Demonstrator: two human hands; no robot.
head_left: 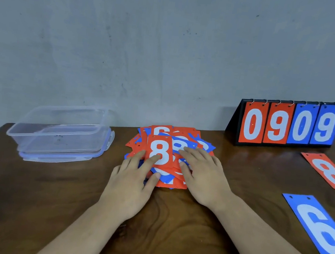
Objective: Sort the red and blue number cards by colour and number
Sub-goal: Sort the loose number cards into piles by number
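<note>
Head view, from the left: a clear plastic container (57,133) sits on its lid at the far left of the wooden desk (171,231). At the centre lies the mixed pile of red and blue number cards (204,146), with the left hand (132,185) laid on it, fingers loosely extended and a fingertip on the top red 8 card (160,149), and the right hand (204,177) spread flat beside it, neither gripping anything. Further right, a flip scoreboard (288,124) reading 0909 stands by the wall, and a loose red 8 card (332,172) and a blue 6 card (322,228) lie apart near the right edge.
</note>
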